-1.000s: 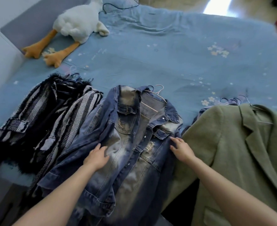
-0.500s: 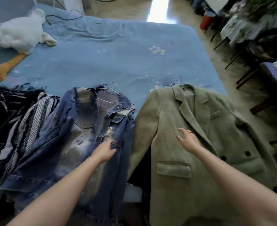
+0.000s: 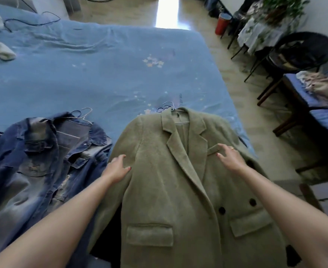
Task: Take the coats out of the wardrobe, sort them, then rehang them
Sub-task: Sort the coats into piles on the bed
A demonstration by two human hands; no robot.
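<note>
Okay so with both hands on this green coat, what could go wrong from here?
1. The olive green wool coat hangs over the edge of the blue bed; a pull toward you may slide it to the floor.
2. Several wire hangers bunch at its collar, so lifting could tangle or drop them.
3. The left hand rests beside the faded blue denim jacket and might drag it along.

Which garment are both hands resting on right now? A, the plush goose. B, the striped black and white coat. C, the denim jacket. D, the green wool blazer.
D: the left hand and right hand both lie flat on the green wool blazer.
</note>
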